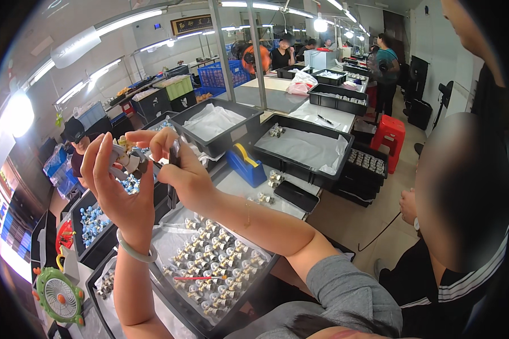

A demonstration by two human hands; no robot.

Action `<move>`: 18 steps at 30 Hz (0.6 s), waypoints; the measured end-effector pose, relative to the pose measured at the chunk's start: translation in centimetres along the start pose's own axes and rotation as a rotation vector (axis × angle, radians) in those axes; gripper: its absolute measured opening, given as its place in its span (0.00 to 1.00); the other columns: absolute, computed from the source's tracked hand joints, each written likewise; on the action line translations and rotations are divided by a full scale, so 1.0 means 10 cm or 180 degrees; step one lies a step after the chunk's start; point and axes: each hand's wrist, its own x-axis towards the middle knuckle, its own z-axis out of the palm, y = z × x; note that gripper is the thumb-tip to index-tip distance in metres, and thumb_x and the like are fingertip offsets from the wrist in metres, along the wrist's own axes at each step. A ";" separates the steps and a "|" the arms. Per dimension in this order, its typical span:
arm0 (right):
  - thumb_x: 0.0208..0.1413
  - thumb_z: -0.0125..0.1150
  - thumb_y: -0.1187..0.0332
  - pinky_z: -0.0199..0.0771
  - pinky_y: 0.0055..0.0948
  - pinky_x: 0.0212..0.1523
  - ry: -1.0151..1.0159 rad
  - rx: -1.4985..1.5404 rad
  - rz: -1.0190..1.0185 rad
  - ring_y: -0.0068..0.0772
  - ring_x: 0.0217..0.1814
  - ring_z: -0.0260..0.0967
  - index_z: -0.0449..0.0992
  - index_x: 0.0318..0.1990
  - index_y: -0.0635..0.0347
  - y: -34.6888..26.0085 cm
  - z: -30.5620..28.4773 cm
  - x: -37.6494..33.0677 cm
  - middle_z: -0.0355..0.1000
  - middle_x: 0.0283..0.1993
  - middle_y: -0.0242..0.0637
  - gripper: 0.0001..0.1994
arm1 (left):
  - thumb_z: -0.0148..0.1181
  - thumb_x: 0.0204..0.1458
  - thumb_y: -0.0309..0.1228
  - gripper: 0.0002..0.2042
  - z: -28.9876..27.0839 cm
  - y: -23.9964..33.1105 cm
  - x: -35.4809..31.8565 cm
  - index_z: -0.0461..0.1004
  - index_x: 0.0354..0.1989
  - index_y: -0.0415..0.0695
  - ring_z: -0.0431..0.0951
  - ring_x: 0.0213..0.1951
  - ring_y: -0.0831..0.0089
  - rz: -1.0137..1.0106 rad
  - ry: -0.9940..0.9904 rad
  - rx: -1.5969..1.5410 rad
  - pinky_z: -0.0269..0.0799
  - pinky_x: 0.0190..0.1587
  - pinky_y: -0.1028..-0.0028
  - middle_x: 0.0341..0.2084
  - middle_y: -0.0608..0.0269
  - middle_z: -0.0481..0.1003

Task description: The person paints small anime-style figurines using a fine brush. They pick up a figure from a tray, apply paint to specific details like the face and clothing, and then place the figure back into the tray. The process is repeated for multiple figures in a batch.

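My left hand is raised in front of me, fingers curled around a small grey-and-white toy figurine. My right hand is close beside it, pinching a thin dark tool whose tip is at the figurine. Below both hands sits a black tray lined with clear plastic and filled with several rows of similar small figurines. A red-handled brush lies across them. My left wrist wears a pale bangle.
A tray of blue-topped figurines stands at left, a small green fan at lower left. Farther along the bench are a blue tape dispenser, black trays with white liners and a red stool. A person stands close at right; other workers are behind.
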 end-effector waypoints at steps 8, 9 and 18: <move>0.35 0.38 0.82 0.45 0.38 0.61 -0.0013 -0.0215 -0.0184 0.37 0.59 0.52 0.56 0.31 0.57 0.02 -0.03 -0.02 0.59 0.55 0.47 0.12 | 0.64 0.34 0.20 0.31 0.03 -0.02 -0.03 0.62 0.53 0.43 0.62 0.49 0.71 0.0000 -0.0005 -0.0041 0.59 0.46 0.75 0.50 0.59 0.60; 0.35 0.38 0.82 0.44 0.38 0.62 -0.0033 -0.0130 -0.0103 0.37 0.59 0.52 0.55 0.31 0.57 0.03 -0.03 -0.03 0.59 0.55 0.47 0.12 | 0.64 0.34 0.20 0.31 0.03 -0.02 -0.03 0.62 0.53 0.43 0.62 0.49 0.71 -0.0009 -0.0014 -0.0007 0.59 0.46 0.75 0.50 0.59 0.60; 0.34 0.38 0.82 0.46 0.37 0.61 0.0006 -0.0256 -0.0199 0.37 0.58 0.53 0.55 0.30 0.57 0.03 -0.09 -0.01 0.61 0.53 0.47 0.12 | 0.64 0.34 0.19 0.32 0.04 -0.01 -0.03 0.62 0.53 0.43 0.63 0.49 0.70 -0.0062 -0.0053 0.0017 0.60 0.45 0.75 0.49 0.59 0.60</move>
